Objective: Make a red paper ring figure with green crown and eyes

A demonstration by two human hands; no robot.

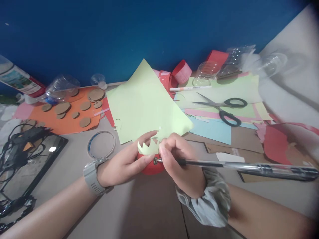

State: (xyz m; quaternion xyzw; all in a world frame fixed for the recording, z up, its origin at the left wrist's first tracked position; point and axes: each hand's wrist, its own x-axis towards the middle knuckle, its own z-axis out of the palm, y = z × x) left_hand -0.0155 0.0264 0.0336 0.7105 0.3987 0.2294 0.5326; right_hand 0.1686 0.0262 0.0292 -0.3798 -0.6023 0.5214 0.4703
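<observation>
My left hand (128, 162) is wrapped round the left side of a small red paper piece (152, 168), which has a pale green zigzag-edged strip (149, 147) at its top. In my right hand (178, 159) is a black and clear pen (239, 166), its tip touching a small dark mark on the red piece and its rear end pointing right. The fingertips of my right hand are at the right edge of the green strip. Behind both hands lies a large pale green sheet (147, 103).
Scissors (220, 108) lie on coloured papers at the right, near a white marker (190, 88). A tape roll (101, 144) is left of centre. Cardboard discs (85, 121) rest on orange paper (56, 122). A phone (42, 159) with cables is at the far left.
</observation>
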